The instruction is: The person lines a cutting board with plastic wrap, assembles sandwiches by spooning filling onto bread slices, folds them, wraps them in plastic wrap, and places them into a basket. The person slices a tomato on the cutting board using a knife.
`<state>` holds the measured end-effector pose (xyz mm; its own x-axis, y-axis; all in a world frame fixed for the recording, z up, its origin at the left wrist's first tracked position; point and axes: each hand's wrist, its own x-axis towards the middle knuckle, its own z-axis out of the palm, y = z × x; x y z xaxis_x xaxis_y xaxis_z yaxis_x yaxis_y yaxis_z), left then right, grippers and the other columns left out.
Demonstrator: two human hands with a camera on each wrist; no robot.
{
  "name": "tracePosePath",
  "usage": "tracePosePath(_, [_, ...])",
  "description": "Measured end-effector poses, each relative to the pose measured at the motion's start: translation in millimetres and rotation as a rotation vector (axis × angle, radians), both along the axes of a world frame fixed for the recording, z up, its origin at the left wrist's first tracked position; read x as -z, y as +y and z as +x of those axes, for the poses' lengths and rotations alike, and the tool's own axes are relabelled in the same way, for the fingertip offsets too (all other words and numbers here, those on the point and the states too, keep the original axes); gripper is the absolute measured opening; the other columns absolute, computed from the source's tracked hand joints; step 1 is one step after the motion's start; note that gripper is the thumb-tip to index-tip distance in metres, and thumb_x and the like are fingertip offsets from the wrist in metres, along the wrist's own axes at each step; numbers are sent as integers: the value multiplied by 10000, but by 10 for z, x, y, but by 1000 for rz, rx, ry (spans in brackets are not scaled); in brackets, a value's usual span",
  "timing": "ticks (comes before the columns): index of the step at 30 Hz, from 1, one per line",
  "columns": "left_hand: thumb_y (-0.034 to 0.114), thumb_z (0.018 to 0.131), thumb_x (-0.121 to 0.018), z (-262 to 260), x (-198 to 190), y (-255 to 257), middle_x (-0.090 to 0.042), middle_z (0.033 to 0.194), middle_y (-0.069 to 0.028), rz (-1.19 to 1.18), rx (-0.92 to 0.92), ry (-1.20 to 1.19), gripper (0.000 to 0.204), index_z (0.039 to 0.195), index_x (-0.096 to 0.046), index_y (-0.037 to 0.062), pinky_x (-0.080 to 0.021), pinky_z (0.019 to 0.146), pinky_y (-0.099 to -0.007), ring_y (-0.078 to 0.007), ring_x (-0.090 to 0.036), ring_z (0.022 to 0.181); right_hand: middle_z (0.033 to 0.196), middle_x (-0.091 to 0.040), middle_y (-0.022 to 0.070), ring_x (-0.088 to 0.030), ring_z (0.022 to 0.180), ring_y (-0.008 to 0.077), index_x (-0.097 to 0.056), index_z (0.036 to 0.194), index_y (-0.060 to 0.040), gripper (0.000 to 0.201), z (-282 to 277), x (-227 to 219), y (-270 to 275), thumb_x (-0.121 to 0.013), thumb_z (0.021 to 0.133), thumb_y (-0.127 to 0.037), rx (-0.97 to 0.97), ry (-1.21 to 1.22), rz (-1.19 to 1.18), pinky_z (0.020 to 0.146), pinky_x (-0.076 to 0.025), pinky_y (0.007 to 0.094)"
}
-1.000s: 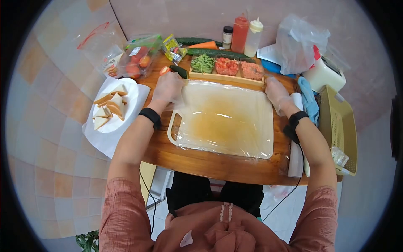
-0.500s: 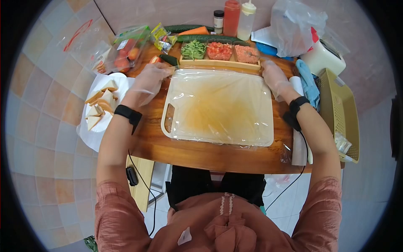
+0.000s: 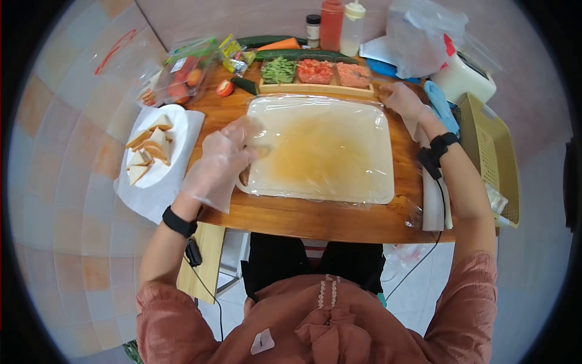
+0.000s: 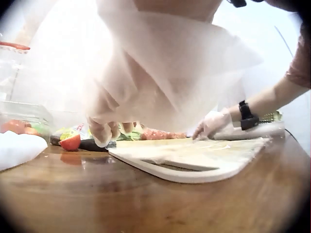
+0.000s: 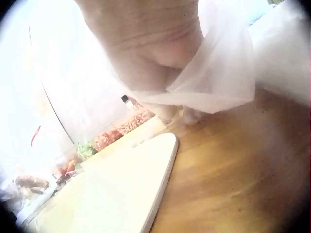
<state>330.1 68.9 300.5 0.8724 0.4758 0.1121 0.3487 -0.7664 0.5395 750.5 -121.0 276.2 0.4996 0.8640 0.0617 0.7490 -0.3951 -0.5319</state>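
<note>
A white cutting board [image 3: 327, 151] lies on the wooden table, covered in clear plastic wrap with a yellowish patch showing in its middle. My left hand [image 3: 219, 158], in a loose clear glove, is over the board's left edge near the handle slot, slightly blurred, its fingers loosely bent with nothing visible in them. My gloved right hand [image 3: 402, 102] is at the board's far right corner, beside the end of a wooden tray [image 3: 315, 89]. In the right wrist view its fingertips [image 5: 192, 115] are low by the wood, partly hidden by the glove; I cannot tell whether they pinch the wrap.
The tray holds shredded greens, diced red pieces and pink minced filling. Left stands a plate [image 3: 173, 156] with bread triangles. Half a tomato [image 3: 225, 88], cucumbers [image 3: 303, 54] and squeeze bottles [image 3: 331, 25] are at the back. A wrap roll [image 3: 432, 203] and a basket [image 3: 479, 145] border the right.
My left hand has left the board's far left corner and come nearer along the left edge. My right hand stays by the far right corner, and the head view has tilted slightly.
</note>
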Motion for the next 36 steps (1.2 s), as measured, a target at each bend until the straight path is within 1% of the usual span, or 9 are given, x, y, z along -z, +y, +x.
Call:
tracePosePath(6, [310, 829, -768, -20, 103, -127, -465, 1549, -169, 398, 159, 93, 723, 1463, -510, 77, -326, 1192, -506, -404, -362, 1475, 740, -644, 85, -586, 587, 156, -659, 1128, 30, 285, 173, -296, -307, -671, 941, -185, 95, 142, -19, 587, -499, 354])
tracePosePath(10, [315, 827, -773, -57, 123, -134, -446, 1568, -162, 409, 164, 148, 750, 1480, -494, 74, -306, 1199, -518, -390, -347, 1487, 943, -702, 220, -687, 881, 347, -669, 1136, 22, 235, -166, -683, -668, -599, 954, -109, 3, -541, -126, 808, -536, 420])
tracePosePath(14, [319, 823, -779, -120, 125, -177, -455, 1564, -146, 382, 168, 186, 762, 1484, -487, 77, -307, 1194, -536, -378, -332, 1498, 1059, -707, 208, -679, 923, 393, -666, 1179, 24, 278, -835, -703, -1185, -582, 918, -21, -203, -582, 15, 836, -556, 417])
tracePosePath(16, [318, 819, -783, -144, 127, -193, -460, 1561, -140, 357, 166, 205, 767, 1484, -486, 77, -306, 1192, -543, -376, -331, 1498, 1134, -695, 197, -667, 994, 362, -657, 1224, 18, 326, -1412, -680, -1376, -587, 907, -8, 121, 282, 85, 869, -547, 408])
tracePosePath(18, [316, 808, -792, -162, 149, -188, -469, 1554, -135, 364, 172, 201, 772, 1479, -491, 82, -306, 1187, -559, -379, -336, 1494, 1198, -678, 192, -640, 1086, 343, -631, 1284, 11, 393, -1729, -515, -1587, -598, 892, -2, -209, -462, 95, 914, -534, 402])
tracePosePath(22, [309, 804, -794, -183, 166, -174, -471, 1553, -127, 371, 178, 180, 775, 1481, -489, 88, -309, 1182, -567, -381, -339, 1491, 1279, -632, 231, -595, 1168, 419, -605, 1327, -8, 461, -2166, -258, -1601, -621, 867, 14, -127, -137, 77, 1003, -499, 440])
tracePosePath(30, [288, 840, -758, -241, 170, -172, -406, 1604, -109, 342, 189, 251, 752, 1501, -462, 85, -307, 1180, -571, -388, -321, 1498, 1340, -611, 231, -552, 1268, 435, -618, 1264, 33, 435, -2213, 100, -1691, -637, 830, -4, -110, -399, 48, 998, -490, 504])
tracePosePath(34, [297, 862, -739, -276, 213, -130, -408, 1602, -115, 352, 189, 247, 742, 1509, -449, 74, -303, 1183, -569, -399, -322, 1495, 1337, -621, 214, -571, 1249, 426, -635, 1237, 26, 412, -2204, 225, -1681, -648, 826, 4, -5, -137, 103, 986, -496, 491])
tracePosePath(36, [327, 872, -728, -282, 217, -109, -409, 1598, -135, 365, 212, 240, 755, 1513, -437, 54, -304, 1182, -569, -406, -332, 1488, 1333, -629, 199, -592, 1224, 414, -647, 1216, 20, 390, -2217, 137, -1686, -660, 827, 10, -71, -439, 78, 974, -500, 481])
